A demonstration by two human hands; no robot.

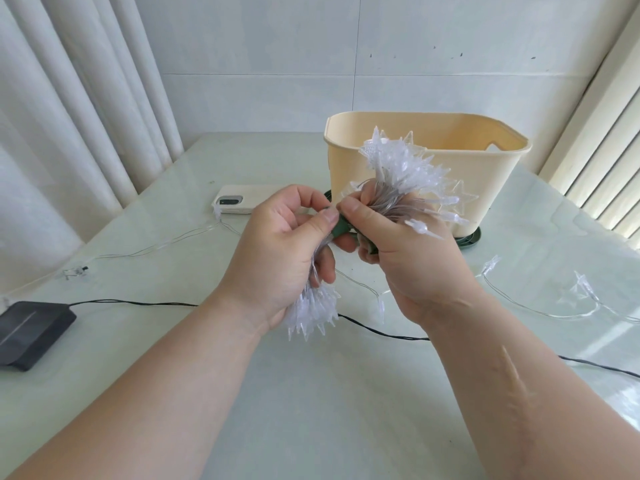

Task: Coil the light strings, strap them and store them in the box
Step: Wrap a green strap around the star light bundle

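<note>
A coiled bundle of clear star-shaped lights (408,174) is held above the table in both hands. My right hand (391,237) grips its upper part, with stars fanning out toward the box. My left hand (287,244) grips the lower part, where more stars (311,313) hang below the palm. A dark green strap (341,228) runs round the middle of the bundle; my left thumb and forefinger pinch its end. The cream plastic box (485,188) stands open just behind the hands.
Loose light string with stars (581,292) trails over the pale table (311,393) at right and left. A black cable (381,332) leads to a dark solar panel (27,327) at the left edge. A white phone (239,202) lies beside the box. A green roll (471,239) sits under the box's front.
</note>
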